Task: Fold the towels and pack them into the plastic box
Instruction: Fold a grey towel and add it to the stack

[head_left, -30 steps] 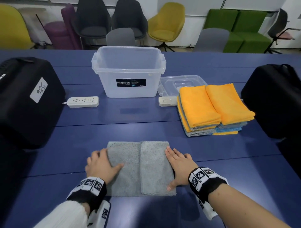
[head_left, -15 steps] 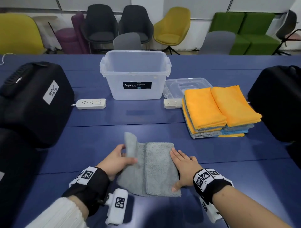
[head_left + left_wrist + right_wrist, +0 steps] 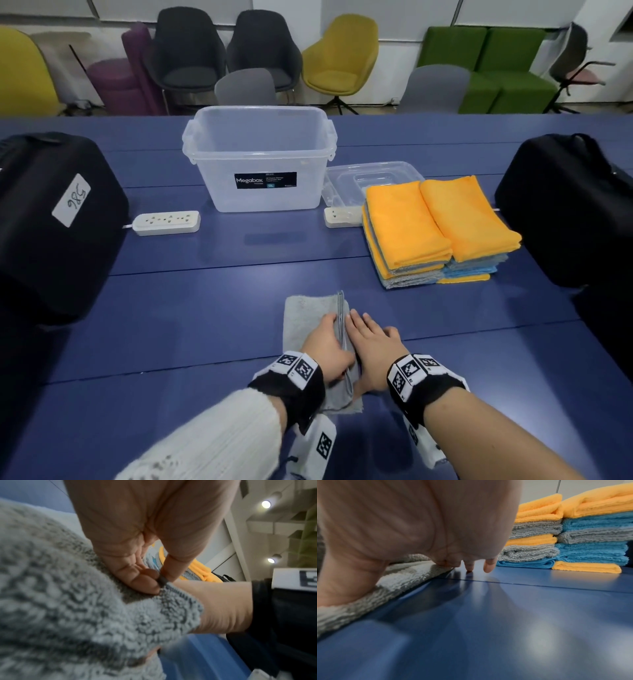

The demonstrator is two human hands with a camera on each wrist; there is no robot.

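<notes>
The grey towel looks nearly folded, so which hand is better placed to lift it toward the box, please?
Probably the left hand: it already pinches the grey towel, while the right hand lies flat alongside.

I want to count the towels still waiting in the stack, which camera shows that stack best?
The right wrist view: the towel stack shows side-on, each orange, grey and blue layer distinct. The head view shows mostly its orange tops; the left wrist view catches a blurred sliver.

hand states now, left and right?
Left hand: pinches the folded edge of the gray towel.
Right hand: open, flat beside the towel, holds nothing.
</notes>
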